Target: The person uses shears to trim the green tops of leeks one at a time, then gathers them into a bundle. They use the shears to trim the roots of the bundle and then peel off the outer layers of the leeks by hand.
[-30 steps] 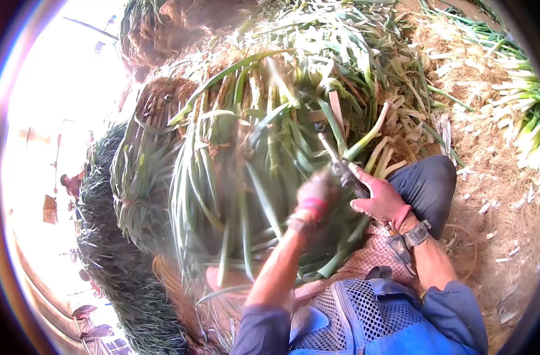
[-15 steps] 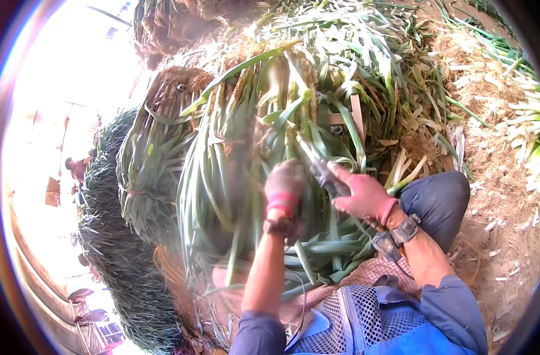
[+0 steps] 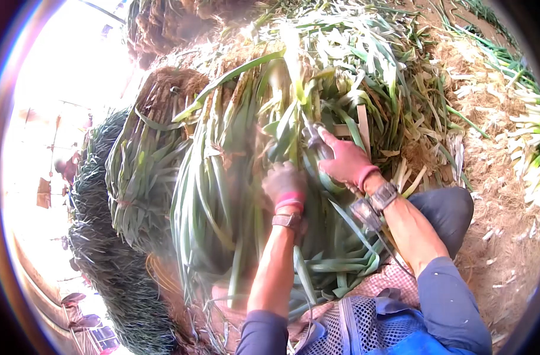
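My left hand (image 3: 283, 183), in a glove with a pink cuff, is closed around the green leaves of a leek (image 3: 299, 100) whose stalk points away from me. My right hand (image 3: 346, 158), in a pink glove, grips a dark air blow gun (image 3: 313, 137), its nozzle close to the leek's stalk. A fitting and hose trail back under my right wrist. Pale peel at the stalk's far end is blurred. Bundled leeks (image 3: 205, 177) hang with leaves toward me just left of my left hand. Loose green leaves (image 3: 341, 263) lie below my hands.
A tall stack of leeks (image 3: 107, 248) stands at the left. Stripped leaves (image 3: 364, 47) pile up ahead. Root fibres and scraps cover the floor (image 3: 495, 248) at the right, beside pale leeks (image 3: 527, 118). An upright wooden slat (image 3: 363, 127) stands near my right hand.
My right hand with the air blow gun has moved forward and slightly left, nearer the leek's stalk. My left hand stays almost in place. The view has shifted slightly.
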Action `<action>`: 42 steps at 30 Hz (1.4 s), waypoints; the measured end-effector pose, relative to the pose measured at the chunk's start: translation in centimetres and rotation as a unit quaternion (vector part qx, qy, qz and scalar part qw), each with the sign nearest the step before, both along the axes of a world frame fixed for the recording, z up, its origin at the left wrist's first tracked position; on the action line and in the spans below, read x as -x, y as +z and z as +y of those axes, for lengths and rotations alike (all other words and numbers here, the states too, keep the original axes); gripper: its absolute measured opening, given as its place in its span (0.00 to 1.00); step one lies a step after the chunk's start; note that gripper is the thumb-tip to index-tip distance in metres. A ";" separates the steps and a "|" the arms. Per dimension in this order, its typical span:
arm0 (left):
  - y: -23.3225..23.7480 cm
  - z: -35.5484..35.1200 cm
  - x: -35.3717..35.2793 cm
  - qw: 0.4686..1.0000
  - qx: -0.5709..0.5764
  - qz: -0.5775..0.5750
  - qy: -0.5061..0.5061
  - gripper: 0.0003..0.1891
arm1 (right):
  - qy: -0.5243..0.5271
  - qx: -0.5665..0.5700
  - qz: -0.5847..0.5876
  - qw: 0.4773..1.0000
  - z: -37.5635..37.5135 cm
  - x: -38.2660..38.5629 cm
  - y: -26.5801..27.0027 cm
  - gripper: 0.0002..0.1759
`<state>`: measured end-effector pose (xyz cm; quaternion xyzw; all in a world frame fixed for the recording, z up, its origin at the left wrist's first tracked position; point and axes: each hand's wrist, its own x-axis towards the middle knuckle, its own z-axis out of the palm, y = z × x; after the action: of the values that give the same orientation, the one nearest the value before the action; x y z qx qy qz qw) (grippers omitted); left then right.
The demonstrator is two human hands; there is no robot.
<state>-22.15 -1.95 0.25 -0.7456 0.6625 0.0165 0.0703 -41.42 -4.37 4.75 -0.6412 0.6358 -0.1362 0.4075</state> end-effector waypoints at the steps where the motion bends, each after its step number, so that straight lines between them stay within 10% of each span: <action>1: -0.1 0.0 0.0 1.000 0.006 0.001 -0.002 0.26 | -0.006 0.007 0.000 1.000 -1.2 -0.1 -0.2 0.49; 12: 2.1 -1.5 0.2 0.984 -0.123 0.106 0.077 0.31 | -0.049 -0.045 -0.063 0.996 -9.5 -0.5 -0.9 0.52; 24: 4.7 4.7 4.2 0.946 -0.104 0.291 0.101 0.32 | 0.066 0.052 -0.115 0.990 15.7 6.6 1.8 0.52; 42: 3.6 11.8 10.9 0.959 -0.167 0.227 0.014 0.29 | -0.034 0.010 0.058 0.998 13.8 11.4 4.4 0.52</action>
<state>-33.04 9.80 3.88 -0.7092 0.6381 0.2971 0.0415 -52.86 9.43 9.14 -0.6298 0.6786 -0.1191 0.3586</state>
